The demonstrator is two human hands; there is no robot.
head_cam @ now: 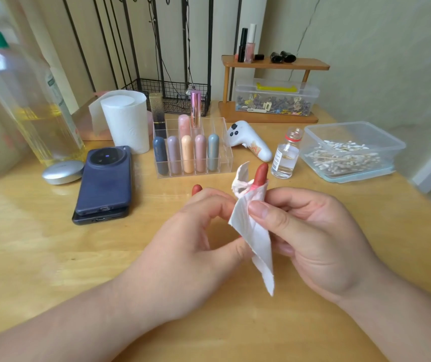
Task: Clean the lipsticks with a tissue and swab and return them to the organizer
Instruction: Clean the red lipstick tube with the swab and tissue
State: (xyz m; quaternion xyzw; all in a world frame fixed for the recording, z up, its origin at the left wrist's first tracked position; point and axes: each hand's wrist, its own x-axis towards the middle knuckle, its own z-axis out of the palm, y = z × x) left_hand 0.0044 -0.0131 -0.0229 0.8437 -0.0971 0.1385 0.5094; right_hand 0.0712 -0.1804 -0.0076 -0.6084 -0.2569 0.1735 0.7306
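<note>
My right hand pinches a white tissue between thumb and curled fingers, just right of the frame's middle. The tissue is wrapped round the lower part of a red-brown lipstick, whose rounded tip pokes up out of the paper, and pink smears show on the folds.

My left hand sits just beside it with the fingers curled. A small red rounded piece shows past their tips, but I cannot tell whether I am holding it.

Both hands hover over a pale wooden table. Above them stands the clear acrylic organizer, with pastel lipsticks upright in its front row. To its left are a paper roll and two stacked phones, with a silver compact and a big bottle of yellow oil at the far left.

To the organizer's right lie a white controller, a small glass bottle and a plastic tub of cotton swabs. A wooden shelf and a wire basket stand against the cream wall.
</note>
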